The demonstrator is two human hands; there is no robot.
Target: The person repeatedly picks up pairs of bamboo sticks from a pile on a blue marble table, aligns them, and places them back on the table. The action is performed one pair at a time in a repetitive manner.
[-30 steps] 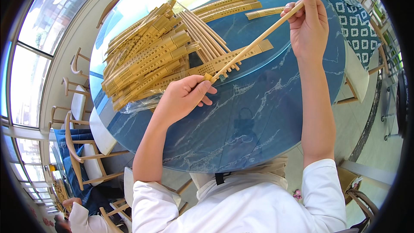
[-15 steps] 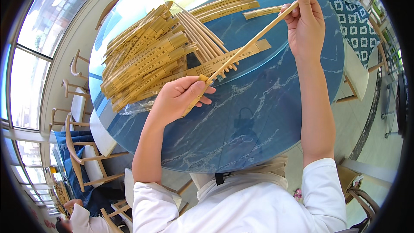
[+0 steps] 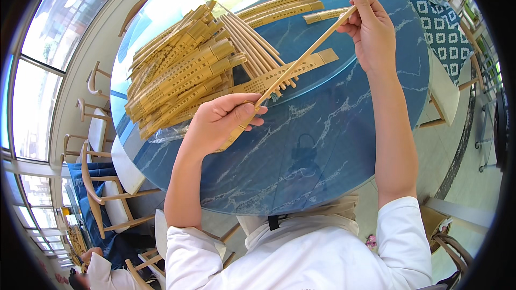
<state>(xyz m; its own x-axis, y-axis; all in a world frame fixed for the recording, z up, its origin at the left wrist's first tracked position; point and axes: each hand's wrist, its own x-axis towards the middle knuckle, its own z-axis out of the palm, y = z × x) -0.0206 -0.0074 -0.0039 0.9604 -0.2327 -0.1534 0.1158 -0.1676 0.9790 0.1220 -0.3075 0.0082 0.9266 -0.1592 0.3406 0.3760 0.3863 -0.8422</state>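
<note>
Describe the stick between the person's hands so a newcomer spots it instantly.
On the blue marbled table, pale sticks lie beside heaped tan sleeves. One stick slants from the raised right hand down to the left hand. Unlike its neighbours, it is held.

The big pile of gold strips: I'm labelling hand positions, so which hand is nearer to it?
Left. The left hand is close to the near right edge of the pile; the right hand is well to its right, past the sticks.

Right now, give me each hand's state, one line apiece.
Left hand: closed, holding a tan printed sleeve.
Right hand: closed, pinching the upper end of a thin wooden stick.
</note>
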